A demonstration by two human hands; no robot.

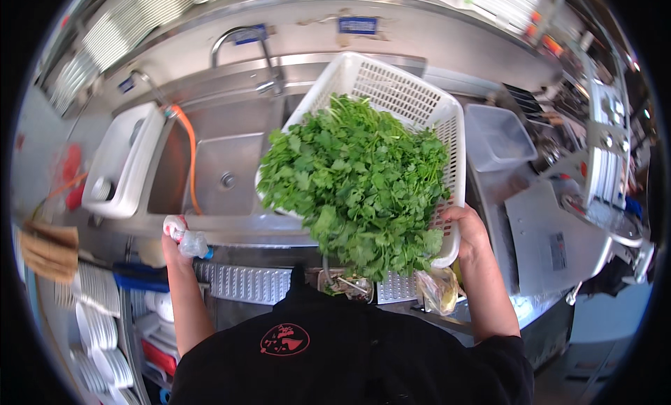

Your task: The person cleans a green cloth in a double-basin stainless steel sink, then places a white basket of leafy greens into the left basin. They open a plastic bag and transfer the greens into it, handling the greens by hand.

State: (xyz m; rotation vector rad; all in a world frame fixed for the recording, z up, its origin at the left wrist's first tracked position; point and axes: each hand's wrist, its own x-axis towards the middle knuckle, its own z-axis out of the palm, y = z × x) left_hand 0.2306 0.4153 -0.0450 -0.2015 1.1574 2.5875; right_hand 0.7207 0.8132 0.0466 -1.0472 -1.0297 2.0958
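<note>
My right hand grips the near right side of a white slotted plastic basket. A big leafy heap of fresh coriander fills the basket and spills over its near edge. The basket is tilted toward me, partly over the sink's right side. Off to the left, my left hand is closed around crumpled clear plastic with red and blue bits showing. That plastic hides most of its fingers. The stainless steel sink basin lies between that hand and the faucet.
A curved faucet stands behind the sink, and an orange hose hangs into it. A white tub sits at left. At right are a clear plastic container and a metal-sided machine. Stacked plates fill the lower left shelves.
</note>
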